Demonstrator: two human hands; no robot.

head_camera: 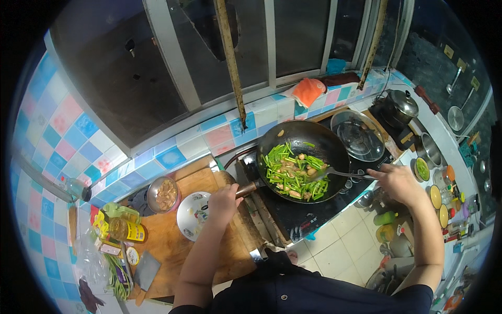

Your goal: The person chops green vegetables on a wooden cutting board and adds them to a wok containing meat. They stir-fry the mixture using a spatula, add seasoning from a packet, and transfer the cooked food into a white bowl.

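Note:
My left hand (224, 201) grips the wooden handle (247, 189) of a dark wok (306, 133), which sits on a black cooktop (302, 219). Chopped green stalks (280, 157) and pale pieces, perhaps meat, lie in the bottom of the wok. In my right hand (398, 184) is a metal spatula (341, 172); its blade rests among the stalks at the right side of the food. A white plate (190, 216) with a printed pattern lies on the wooden board, partly hidden by my left hand and forearm.
A glass lid (357, 135) lies right of the wok, before a lidded pot (401, 106). On the wooden board (231, 267) are a bowl of meat-like pieces (166, 195), a jar (127, 229) and a cleaver (147, 270). Green stalks (117, 276) lie at left. An orange cloth (309, 92) rests on the sill.

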